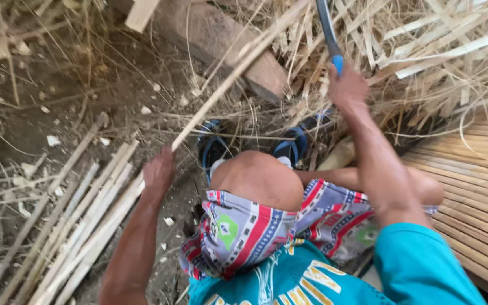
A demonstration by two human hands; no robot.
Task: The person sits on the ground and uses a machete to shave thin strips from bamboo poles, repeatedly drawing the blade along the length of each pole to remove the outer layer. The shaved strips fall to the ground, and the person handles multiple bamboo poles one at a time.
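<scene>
One head-worn camera looks steeply down (close range) at lap and ground.

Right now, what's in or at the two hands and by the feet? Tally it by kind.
Long bamboo strip, held in the left hand: 1
Blue-handled curved blade, gripped in the right hand: 1
Blue sandals: 2
Wooden block under the strip: 1
Total: 5
The loose strips in the piles are too many and too tangled to count.
</scene>
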